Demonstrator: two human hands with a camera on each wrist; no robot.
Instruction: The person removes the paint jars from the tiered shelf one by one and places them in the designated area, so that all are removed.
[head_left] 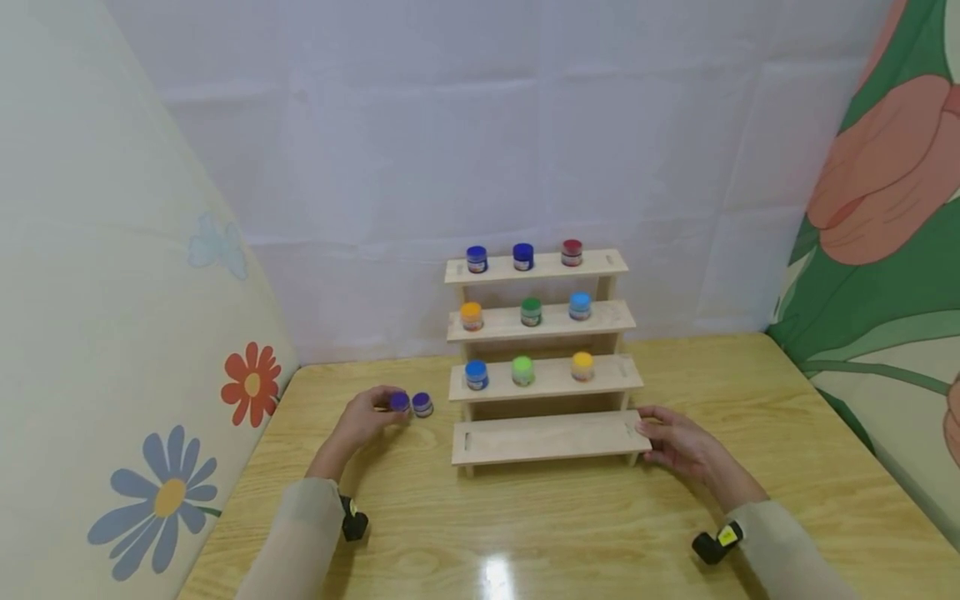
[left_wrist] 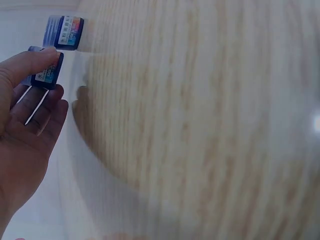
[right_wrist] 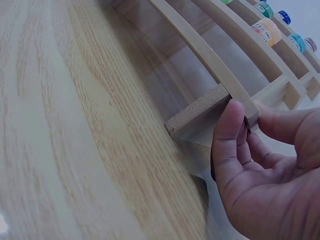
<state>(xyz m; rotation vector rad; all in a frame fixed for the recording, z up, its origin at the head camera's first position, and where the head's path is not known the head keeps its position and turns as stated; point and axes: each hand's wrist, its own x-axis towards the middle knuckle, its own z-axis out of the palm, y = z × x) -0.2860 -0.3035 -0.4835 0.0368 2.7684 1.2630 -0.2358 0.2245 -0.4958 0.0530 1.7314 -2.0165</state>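
Left hand (head_left: 366, 418) pinches a purple jar (head_left: 399, 402), thumb and fingers, left of the rack (head_left: 555, 383). Second jar (head_left: 423, 406) sits just beside it, rackward, and that hand's way closer. Right hand (head_left: 684, 443) grips the bottom shelf's (head_left: 547, 438) right end; shelf runs crosswise.

Cloth (head_left: 487, 150): lit softly and evenly, greyish, with faint shadows at folds.
Table (head_left: 420, 517): small white glare near the bottom edge in head view.
Left hand (left_wrist: 25, 155): throws a soft shadow on the table.
Shelf (head_left: 551, 437): straight boards look bent in right wrist view.
Jars (head_left: 522, 372): print too blurred to read in head view.
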